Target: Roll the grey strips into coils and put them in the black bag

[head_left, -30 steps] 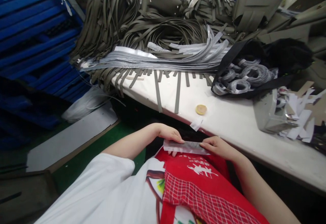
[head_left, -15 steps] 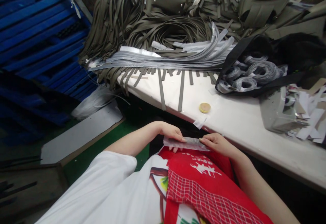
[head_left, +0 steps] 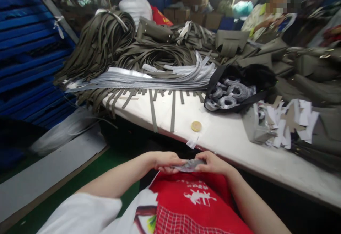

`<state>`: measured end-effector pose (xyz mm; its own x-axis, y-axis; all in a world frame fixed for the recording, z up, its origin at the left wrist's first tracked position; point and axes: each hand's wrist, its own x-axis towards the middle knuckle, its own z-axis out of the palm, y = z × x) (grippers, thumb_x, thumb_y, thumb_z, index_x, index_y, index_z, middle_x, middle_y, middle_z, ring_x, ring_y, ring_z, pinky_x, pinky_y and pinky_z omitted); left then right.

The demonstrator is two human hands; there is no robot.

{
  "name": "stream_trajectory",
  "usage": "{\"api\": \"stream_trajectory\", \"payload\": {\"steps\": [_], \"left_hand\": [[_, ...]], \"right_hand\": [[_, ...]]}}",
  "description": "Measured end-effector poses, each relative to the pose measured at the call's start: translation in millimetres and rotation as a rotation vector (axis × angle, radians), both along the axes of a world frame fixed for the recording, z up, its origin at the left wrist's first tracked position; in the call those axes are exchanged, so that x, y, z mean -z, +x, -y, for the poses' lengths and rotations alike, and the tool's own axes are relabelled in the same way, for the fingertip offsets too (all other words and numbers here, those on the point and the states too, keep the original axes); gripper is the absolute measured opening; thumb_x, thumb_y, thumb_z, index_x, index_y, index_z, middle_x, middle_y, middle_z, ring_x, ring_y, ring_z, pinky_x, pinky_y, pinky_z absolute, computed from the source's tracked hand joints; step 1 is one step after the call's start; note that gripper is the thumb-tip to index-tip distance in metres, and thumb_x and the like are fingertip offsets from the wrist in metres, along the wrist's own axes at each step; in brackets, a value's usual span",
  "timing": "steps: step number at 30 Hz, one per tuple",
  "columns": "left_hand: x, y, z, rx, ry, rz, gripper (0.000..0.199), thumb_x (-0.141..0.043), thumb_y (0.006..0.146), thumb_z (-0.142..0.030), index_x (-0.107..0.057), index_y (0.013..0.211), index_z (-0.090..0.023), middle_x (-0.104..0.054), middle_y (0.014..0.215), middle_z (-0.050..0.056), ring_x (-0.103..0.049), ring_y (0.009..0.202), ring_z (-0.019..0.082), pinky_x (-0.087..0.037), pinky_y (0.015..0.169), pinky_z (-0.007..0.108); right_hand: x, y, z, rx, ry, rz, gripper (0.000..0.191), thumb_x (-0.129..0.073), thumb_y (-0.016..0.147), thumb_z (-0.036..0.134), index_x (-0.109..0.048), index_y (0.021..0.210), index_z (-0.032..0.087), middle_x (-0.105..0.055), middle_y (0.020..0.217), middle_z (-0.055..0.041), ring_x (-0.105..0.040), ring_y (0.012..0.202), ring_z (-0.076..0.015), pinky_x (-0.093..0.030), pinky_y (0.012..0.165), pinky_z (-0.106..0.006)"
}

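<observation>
Close to my body, at the top of a red apron [head_left: 197, 195], both hands grip a grey plastic-covered strip [head_left: 189, 166]. It looks bunched and shiny; what lies inside it cannot be made out. My left hand [head_left: 168, 161] is closed on one end, thumb on top and fingers partly beneath. At the other end my right hand [head_left: 211, 163] pinches it between thumb and fingers. Just beyond the hands, on the table edge, lie a small clear plastic scrap [head_left: 192, 142] and a yellow tape roll [head_left: 196, 126].
On the white table [head_left: 226, 138] lie long grey strips [head_left: 149, 82], olive strap bundles [head_left: 106, 45], a black bag [head_left: 239, 74] of coiled grey rolls and a box [head_left: 253, 125] near paper pieces. Blue slats [head_left: 32, 49] stand left. Another person [head_left: 266, 17] is at the back right.
The view has tilted up, showing more of the room. The strip, held stretched flat before, is now bunched shorter, and my hands are closer together.
</observation>
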<state>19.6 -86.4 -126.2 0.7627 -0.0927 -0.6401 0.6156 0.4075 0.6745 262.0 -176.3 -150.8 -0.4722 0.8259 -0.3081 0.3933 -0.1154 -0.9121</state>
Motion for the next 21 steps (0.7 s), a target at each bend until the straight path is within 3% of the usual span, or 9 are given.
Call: {"api": "stream_trajectory", "payload": {"steps": [3, 7, 9, 11, 13, 15, 17, 19, 21], "left_hand": [[-30.4, -3.7, -9.5, -0.125, -0.131, 0.187, 0.053, -0.057, 0.08, -0.063, -0.048, 0.053, -0.018, -0.022, 0.031, -0.009, -0.015, 0.023, 0.005, -0.008, 0.026, 0.02], [-85.9, -5.2, -20.4, -0.481, -0.076, 0.478, 0.026, -0.066, 0.076, -0.041, -0.066, 0.083, -0.016, -0.026, 0.04, -0.011, -0.017, 0.024, 0.002, -0.015, 0.027, 0.016], [-107.8, -3.6, -29.6, -0.756, 0.125, 0.608, 0.033, -0.066, 0.075, -0.036, -0.067, 0.103, -0.02, -0.042, 0.053, -0.006, -0.035, 0.032, 0.003, -0.035, 0.034, 0.017], [-117.8, 0.6, -43.9, -1.026, 0.449, 0.686, 0.041, -0.063, 0.079, -0.036, -0.062, 0.118, -0.024, -0.059, 0.075, 0.001, -0.059, 0.058, 0.011, -0.053, 0.06, 0.025], [-114.3, 7.3, -58.0, -1.136, 0.879, 0.64, 0.043, -0.058, 0.084, -0.038, -0.058, 0.124, -0.023, -0.066, 0.097, 0.006, -0.064, 0.092, 0.02, -0.052, 0.089, 0.035], [-99.9, 15.2, -62.4, -0.985, 1.256, 0.498, 0.042, -0.052, 0.087, -0.04, -0.06, 0.123, -0.021, -0.068, 0.101, 0.008, -0.061, 0.104, 0.025, -0.045, 0.099, 0.042], [-80.5, 21.8, -51.4, -0.668, 1.41, 0.389, 0.04, -0.047, 0.088, -0.044, -0.066, 0.115, -0.022, -0.069, 0.093, 0.01, -0.062, 0.096, 0.027, -0.045, 0.096, 0.042], [-62.2, 26.0, -29.0, -0.363, 1.354, 0.411, 0.042, -0.04, 0.09, -0.05, -0.07, 0.105, -0.025, -0.07, 0.086, 0.009, -0.063, 0.087, 0.026, -0.047, 0.089, 0.039], [-48.5, 29.0, -5.2, -0.162, 1.195, 0.482, 0.054, -0.031, 0.091, -0.059, -0.073, 0.091, -0.025, -0.067, 0.075, 0.009, -0.063, 0.076, 0.023, -0.049, 0.079, 0.035]], "right_hand": [[-6.6, 1.0, -5.5, -0.002, 0.075, 0.025, 0.047, -0.083, 0.058, 0.046, -0.064, 0.09, 0.017, -0.059, 0.077, 0.003, -0.05, 0.068, -0.0136, -0.04, 0.059, -0.022], [-4.1, -21.7, -18.3, 0.139, 0.215, 0.077, 0.032, -0.057, 0.086, 0.043, -0.065, 0.105, 0.019, -0.067, 0.092, -0.0031, -0.059, 0.083, -0.0189, -0.048, 0.08, -0.032], [-4.2, -37.7, -18.0, 0.126, 0.202, 0.004, 0.036, -0.045, 0.092, 0.046, -0.067, 0.106, 0.02, -0.068, 0.096, -0.0046, -0.061, 0.088, -0.0195, -0.048, 0.085, -0.033], [-10.3, -49.8, -8.6, 0.066, 0.097, -0.142, 0.042, -0.045, 0.092, 0.053, -0.069, 0.102, 0.02, -0.068, 0.09, -0.0037, -0.062, 0.084, -0.0179, -0.049, 0.079, -0.029], [-23.6, -52.5, 6.7, 0.03, -0.026, -0.307, 0.046, -0.05, 0.088, 0.059, -0.071, 0.096, 0.019, -0.066, 0.077, -0.0016, -0.06, 0.069, -0.0137, -0.047, 0.065, -0.023], [-42.3, -42.3, 18.8, 0.064, -0.059, -0.435, 0.049, -0.055, 0.084, 0.062, -0.071, 0.089, 0.016, -0.062, 0.067, -0.0003, -0.054, 0.056, -0.0097, -0.04, 0.053, -0.019], [-61.2, -19.7, 18.8, 0.204, -0.008, -0.537, 0.057, -0.051, 0.082, 0.067, -0.069, 0.078, 0.013, -0.056, 0.055, 0.0002, -0.047, 0.043, -0.0072, -0.032, 0.043, -0.018], [-75.2, 9.6, 6.3, 0.428, 0.077, -0.546, 0.067, -0.041, 0.082, 0.073, -0.062, 0.061, 0.013, -0.048, 0.043, 0.0013, -0.037, 0.032, -0.0062, -0.025, 0.035, -0.02], [-82.2, 35.4, -9.9, 0.616, 0.125, -0.33, 0.065, -0.039, 0.082, 0.071, -0.056, 0.055, 0.015, -0.046, 0.039, 0.0012, -0.035, 0.03, -0.008, -0.029, 0.035, -0.022]]}}
